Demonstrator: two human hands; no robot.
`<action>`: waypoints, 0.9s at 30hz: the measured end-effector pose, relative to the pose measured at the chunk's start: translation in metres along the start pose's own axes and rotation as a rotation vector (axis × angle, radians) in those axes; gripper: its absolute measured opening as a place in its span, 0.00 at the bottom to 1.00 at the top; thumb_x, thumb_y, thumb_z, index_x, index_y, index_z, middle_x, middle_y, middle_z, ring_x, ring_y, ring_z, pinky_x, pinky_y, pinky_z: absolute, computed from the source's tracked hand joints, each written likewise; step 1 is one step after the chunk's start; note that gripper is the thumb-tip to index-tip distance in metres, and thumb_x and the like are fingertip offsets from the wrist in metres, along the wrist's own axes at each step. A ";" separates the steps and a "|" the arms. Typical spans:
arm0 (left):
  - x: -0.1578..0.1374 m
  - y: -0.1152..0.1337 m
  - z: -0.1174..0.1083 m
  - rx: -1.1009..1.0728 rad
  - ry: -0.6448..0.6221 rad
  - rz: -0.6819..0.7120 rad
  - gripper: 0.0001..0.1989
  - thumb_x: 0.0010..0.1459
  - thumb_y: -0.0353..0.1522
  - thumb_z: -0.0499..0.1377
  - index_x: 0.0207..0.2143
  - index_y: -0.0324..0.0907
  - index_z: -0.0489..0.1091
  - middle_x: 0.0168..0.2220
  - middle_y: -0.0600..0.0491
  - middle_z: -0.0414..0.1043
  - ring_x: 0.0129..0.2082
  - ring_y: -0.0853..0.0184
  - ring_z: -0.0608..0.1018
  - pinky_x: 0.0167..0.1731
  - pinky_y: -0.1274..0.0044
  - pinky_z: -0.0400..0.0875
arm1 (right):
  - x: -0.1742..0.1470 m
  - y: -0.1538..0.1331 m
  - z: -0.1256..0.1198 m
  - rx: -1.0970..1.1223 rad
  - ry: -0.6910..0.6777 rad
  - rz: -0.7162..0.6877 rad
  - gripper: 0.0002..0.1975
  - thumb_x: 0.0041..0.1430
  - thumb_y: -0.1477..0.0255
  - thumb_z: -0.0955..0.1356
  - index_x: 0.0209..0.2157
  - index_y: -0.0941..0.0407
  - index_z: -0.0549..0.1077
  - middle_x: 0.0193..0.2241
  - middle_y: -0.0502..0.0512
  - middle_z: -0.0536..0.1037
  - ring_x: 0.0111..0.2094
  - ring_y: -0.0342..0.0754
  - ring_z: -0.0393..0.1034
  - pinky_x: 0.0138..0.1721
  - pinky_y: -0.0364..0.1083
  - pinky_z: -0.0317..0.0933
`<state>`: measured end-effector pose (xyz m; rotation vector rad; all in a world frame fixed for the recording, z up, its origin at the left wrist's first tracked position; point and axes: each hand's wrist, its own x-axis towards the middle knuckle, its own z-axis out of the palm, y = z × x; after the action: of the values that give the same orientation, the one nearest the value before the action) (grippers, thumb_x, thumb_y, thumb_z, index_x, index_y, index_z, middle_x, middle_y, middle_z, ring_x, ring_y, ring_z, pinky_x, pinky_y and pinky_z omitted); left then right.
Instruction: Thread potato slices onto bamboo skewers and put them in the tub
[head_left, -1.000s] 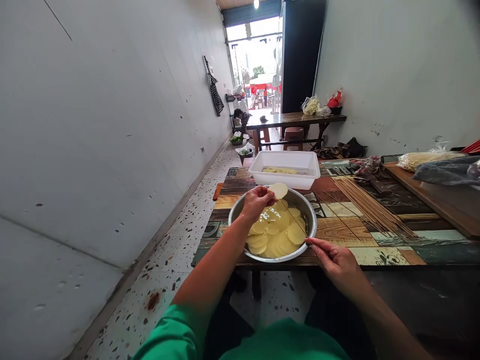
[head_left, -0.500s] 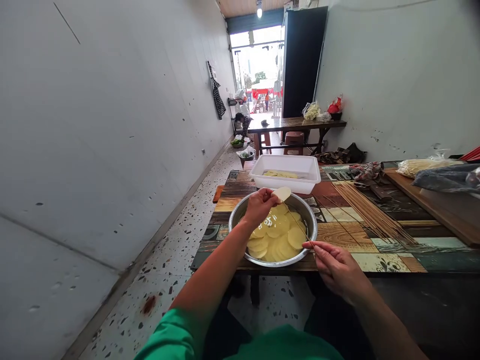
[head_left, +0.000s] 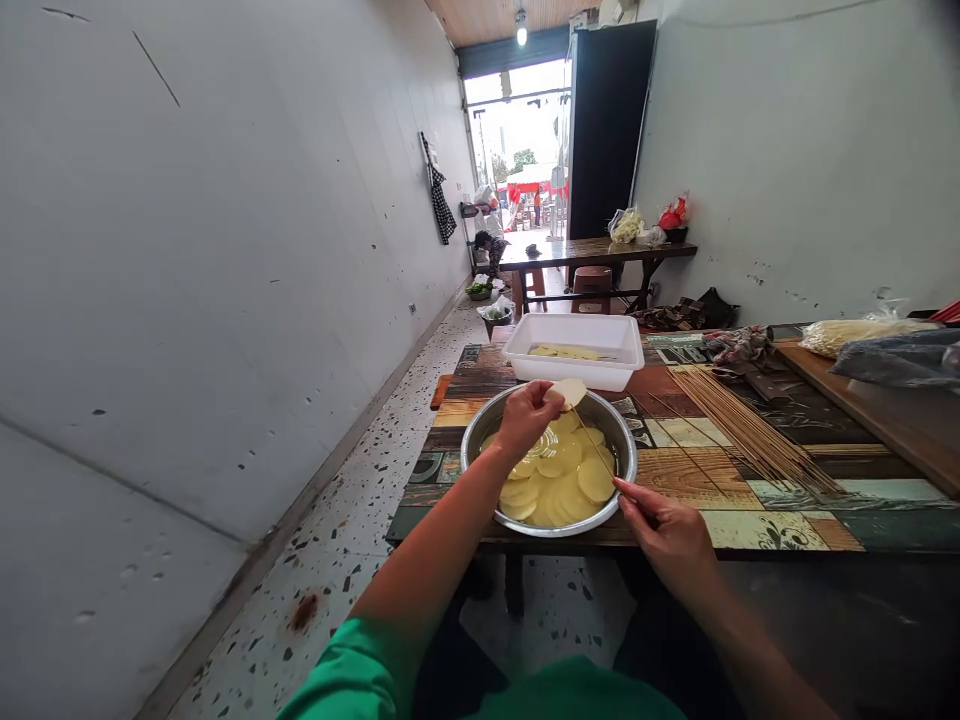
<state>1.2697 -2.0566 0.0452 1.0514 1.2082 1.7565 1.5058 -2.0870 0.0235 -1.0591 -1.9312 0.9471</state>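
Pale yellow potato slices (head_left: 559, 488) lie in water in a round metal basin (head_left: 555, 530) at the table's near edge. Over the basin, my left hand (head_left: 527, 415) is closed on the edge of one thin potato slice (head_left: 568, 394). A thin wooden skewer (head_left: 596, 445) slants between my hands, its far tip at the slice's lower edge. Whether the tip has pierced the slice, I cannot tell. My right hand (head_left: 667, 535) pinches the skewer's near end at the basin's right rim.
Behind the basin stands a white plastic tub (head_left: 574, 375) with some slices inside. Many loose skewers (head_left: 750, 425) lie to the right, beside a crumpled cloth (head_left: 739, 345) and a wooden board (head_left: 862, 415). A person (head_left: 491, 252) crouches near the far table (head_left: 600, 253).
My right hand has moved slightly up the skewer's line towards the slice, and the slice is turned a little flatter. The view has shifted slightly.
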 end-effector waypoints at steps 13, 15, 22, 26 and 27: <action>0.003 0.008 -0.004 -0.163 0.111 -0.185 0.25 0.28 0.40 0.76 0.28 0.38 0.74 0.23 0.57 0.72 0.22 0.76 0.70 0.23 0.82 0.62 | -0.002 -0.012 -0.011 0.577 -0.345 0.367 0.25 0.54 0.51 0.71 0.40 0.59 0.76 0.14 0.40 0.58 0.12 0.34 0.46 0.11 0.37 0.41; 0.003 0.008 -0.005 -0.179 0.094 -0.214 0.25 0.27 0.40 0.76 0.28 0.38 0.74 0.23 0.57 0.72 0.21 0.76 0.70 0.22 0.82 0.61 | -0.002 -0.014 -0.014 0.728 -0.407 0.456 0.23 0.53 0.52 0.73 0.39 0.58 0.74 0.15 0.38 0.56 0.11 0.32 0.40 0.10 0.35 0.37; 0.005 0.003 -0.009 -0.162 0.066 -0.281 0.23 0.27 0.36 0.77 0.28 0.37 0.76 0.25 0.55 0.74 0.23 0.75 0.72 0.23 0.82 0.63 | -0.002 -0.010 -0.023 0.886 -0.504 0.552 0.17 0.54 0.59 0.74 0.38 0.57 0.74 0.15 0.37 0.54 0.11 0.31 0.35 0.09 0.35 0.36; 0.007 -0.001 -0.011 -0.182 0.027 -0.298 0.22 0.29 0.35 0.77 0.28 0.37 0.76 0.25 0.55 0.74 0.22 0.76 0.72 0.22 0.83 0.63 | -0.009 -0.012 -0.019 0.530 -0.351 0.418 0.24 0.53 0.53 0.72 0.41 0.59 0.75 0.15 0.40 0.59 0.12 0.34 0.46 0.11 0.37 0.40; 0.007 -0.001 -0.011 -0.201 0.010 -0.316 0.22 0.30 0.35 0.77 0.29 0.36 0.76 0.25 0.55 0.74 0.22 0.76 0.73 0.22 0.82 0.63 | -0.011 -0.013 -0.017 0.448 -0.305 0.377 0.26 0.52 0.51 0.72 0.41 0.60 0.75 0.15 0.41 0.60 0.13 0.35 0.48 0.13 0.38 0.41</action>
<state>1.2574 -2.0535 0.0430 0.6941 1.1093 1.5975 1.5201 -2.0972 0.0397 -1.0687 -1.6496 1.7449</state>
